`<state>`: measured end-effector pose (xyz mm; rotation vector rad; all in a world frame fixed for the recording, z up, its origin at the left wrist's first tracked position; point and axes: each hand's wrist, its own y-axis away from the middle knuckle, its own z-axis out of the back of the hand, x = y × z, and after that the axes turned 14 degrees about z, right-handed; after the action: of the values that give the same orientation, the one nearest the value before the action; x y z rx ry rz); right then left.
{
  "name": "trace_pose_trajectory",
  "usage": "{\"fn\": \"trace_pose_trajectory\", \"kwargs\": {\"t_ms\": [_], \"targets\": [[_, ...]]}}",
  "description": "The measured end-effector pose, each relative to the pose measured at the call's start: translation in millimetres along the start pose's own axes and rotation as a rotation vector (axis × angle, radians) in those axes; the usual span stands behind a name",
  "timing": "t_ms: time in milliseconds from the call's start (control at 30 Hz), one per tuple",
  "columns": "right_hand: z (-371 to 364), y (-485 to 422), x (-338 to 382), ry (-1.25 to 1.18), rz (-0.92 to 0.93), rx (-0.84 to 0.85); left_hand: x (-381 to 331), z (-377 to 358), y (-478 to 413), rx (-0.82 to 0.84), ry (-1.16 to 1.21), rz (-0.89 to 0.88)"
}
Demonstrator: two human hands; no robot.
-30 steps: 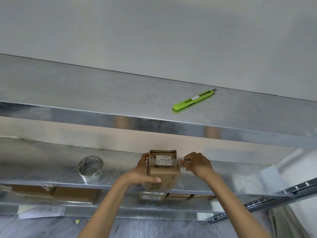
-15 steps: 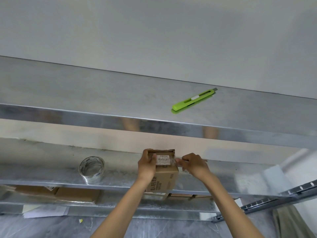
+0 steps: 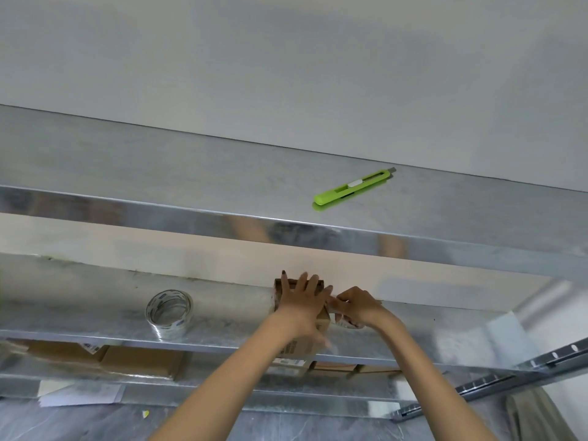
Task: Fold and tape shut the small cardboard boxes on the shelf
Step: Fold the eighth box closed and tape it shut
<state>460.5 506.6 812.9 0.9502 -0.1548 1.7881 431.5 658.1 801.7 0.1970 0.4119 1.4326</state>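
Our left hand (image 3: pixel 302 302) lies flat, fingers spread, pressing down on the one small box (image 3: pixel 323 322) on the middle shelf (image 3: pixel 95 319), lower centre of frame. Our right hand (image 3: pixel 358 305) has its fingers curled, pinching what looks like clear tape (image 3: pixel 345 323) at the box's right edge. Our worry: the tape sticks to itself or lands crooked, or a flap pops if the palm eases off. Count: one box, one tape roll (image 3: pixel 170 313), one green cutter (image 3: pixel 353 186).
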Motion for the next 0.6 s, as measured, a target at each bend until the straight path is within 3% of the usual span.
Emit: {"fn": "trace_pose_trajectory", "kwargs": {"t_ms": [100,233,367,500,600], "targets": [[-3,5,0,-0.020,0.030,-0.096,8,-4,0,-0.174,0.096,0.003],[21,38,10,-0.228,0.270,-0.471,41,-5,5,-0.179,0.597,-0.090],[25,53,36,-0.063,0.393,-0.194,51,-25,16,-0.124,0.983,-0.167],[25,32,61,-0.047,0.400,-0.225,59,-36,19,-0.150,1.073,-0.123],[20,18,78,0.006,0.462,-0.113,76,-36,18,-0.153,1.088,-0.096]]}}
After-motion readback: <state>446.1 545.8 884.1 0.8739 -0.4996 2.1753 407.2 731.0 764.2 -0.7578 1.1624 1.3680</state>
